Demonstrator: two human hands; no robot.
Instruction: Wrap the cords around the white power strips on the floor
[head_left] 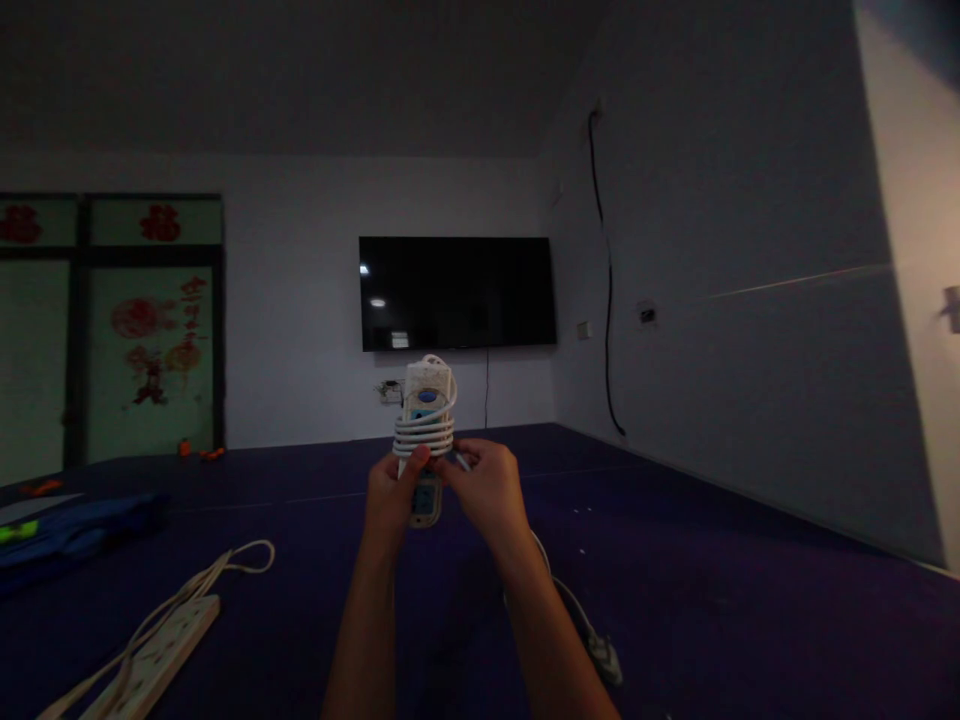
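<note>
A white power strip [425, 507] with blue sockets stands upright in front of me, its white cord [424, 432] wound around it in several turns. My left hand [395, 492] grips the strip from the left, thumb pressed over the lower turns. At its right side my right hand [484, 485] pinches the cord close to the coil. The loose end of the cord hangs behind my right forearm and runs to a plug [603, 658] lying on the dark purple surface [712, 600].
Another white power strip [161, 650] with its cord lies at the lower left. Beyond it are blue cloth [90, 525] and small orange items [212, 454]. A television [457, 293] hangs on the far wall; a black cable [610, 330] runs down the right wall.
</note>
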